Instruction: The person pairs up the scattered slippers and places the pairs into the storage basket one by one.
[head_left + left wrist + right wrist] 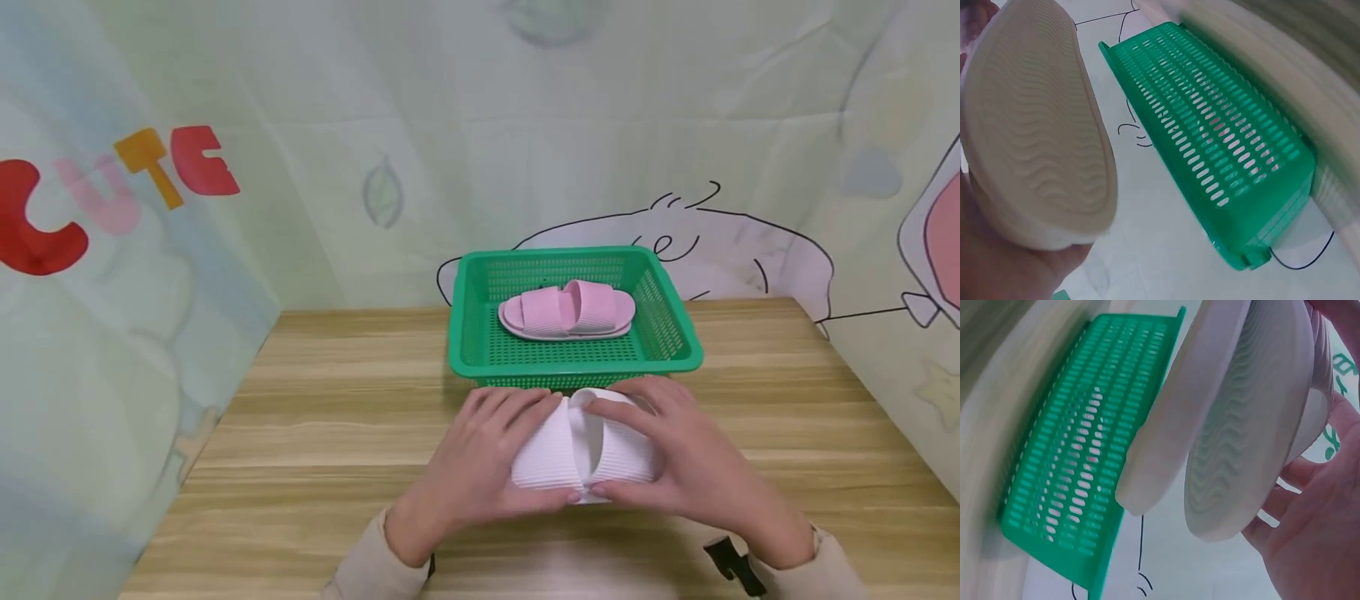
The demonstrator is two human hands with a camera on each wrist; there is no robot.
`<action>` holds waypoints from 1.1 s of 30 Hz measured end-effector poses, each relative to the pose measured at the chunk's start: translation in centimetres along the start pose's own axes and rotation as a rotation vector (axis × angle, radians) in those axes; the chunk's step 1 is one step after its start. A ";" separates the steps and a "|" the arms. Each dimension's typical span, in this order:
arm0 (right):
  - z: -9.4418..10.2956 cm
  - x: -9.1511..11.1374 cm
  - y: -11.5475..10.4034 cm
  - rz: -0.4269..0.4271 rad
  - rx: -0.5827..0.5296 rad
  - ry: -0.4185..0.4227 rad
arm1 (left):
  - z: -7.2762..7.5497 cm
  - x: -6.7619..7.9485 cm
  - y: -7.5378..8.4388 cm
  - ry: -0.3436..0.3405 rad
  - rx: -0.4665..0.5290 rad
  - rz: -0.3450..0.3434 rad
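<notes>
Both hands hold a pair of white slippers [547, 454] with ribbed straps, just in front of the green basket [465, 367]. My left hand [483, 462] grips the left end, fingers over the far side and thumb along the near side. At the other end, my right hand [686, 462] grips in the same way. A wavy-grooved sole [1041, 137] fills the left of the left wrist view. Two slippers appear side by side in the right wrist view, one with its grooved sole [1254, 425] showing. Pink slippers [543, 312] lie inside the basket.
The basket stands near the back of the wood-grain table [322, 442]. Behind and beside the table hangs a printed cloth [322, 125] with letters and cartoon drawings. A black strap [731, 562] shows at the right wrist.
</notes>
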State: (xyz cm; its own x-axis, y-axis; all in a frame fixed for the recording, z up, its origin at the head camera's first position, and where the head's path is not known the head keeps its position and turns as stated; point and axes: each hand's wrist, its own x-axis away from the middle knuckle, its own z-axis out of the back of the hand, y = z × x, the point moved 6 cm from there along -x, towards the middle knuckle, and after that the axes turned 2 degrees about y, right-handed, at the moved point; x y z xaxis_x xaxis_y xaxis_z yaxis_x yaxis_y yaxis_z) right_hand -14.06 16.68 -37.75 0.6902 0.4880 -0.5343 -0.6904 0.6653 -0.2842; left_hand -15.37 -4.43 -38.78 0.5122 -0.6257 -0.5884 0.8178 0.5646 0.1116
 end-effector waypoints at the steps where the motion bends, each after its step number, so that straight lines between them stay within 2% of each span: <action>1: 0.2 0.0 0.2 -0.002 0.002 0.006 | 0.1 -0.1 -0.1 -0.007 0.005 0.007; 7: 1.6 0.5 1.0 -0.012 0.052 0.036 | 0.4 0.2 -1.4 -0.064 0.012 0.057; 18: 3.3 1.1 2.3 -0.023 0.062 0.062 | -0.1 2.3 -5.6 -0.119 -0.014 0.171; 22: 3.7 1.0 2.8 -0.027 0.062 0.084 | -0.3 2.7 -6.1 -0.145 -0.032 0.178; 27: 3.9 0.6 3.4 -0.083 0.063 0.109 | -0.4 3.3 -6.4 -0.168 -0.055 0.183; 33: 3.9 -0.6 4.3 -0.101 0.039 0.112 | -0.5 4.1 -7.0 -0.183 -0.076 0.207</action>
State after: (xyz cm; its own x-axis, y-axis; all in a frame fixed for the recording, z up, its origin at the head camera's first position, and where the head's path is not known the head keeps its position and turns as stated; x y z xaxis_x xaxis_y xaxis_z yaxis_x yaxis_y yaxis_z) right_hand -16.60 21.47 -35.61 0.7255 0.3526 -0.5910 -0.6082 0.7304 -0.3109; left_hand -19.14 -10.67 -42.42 0.7110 -0.5757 -0.4038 0.6723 0.7248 0.1504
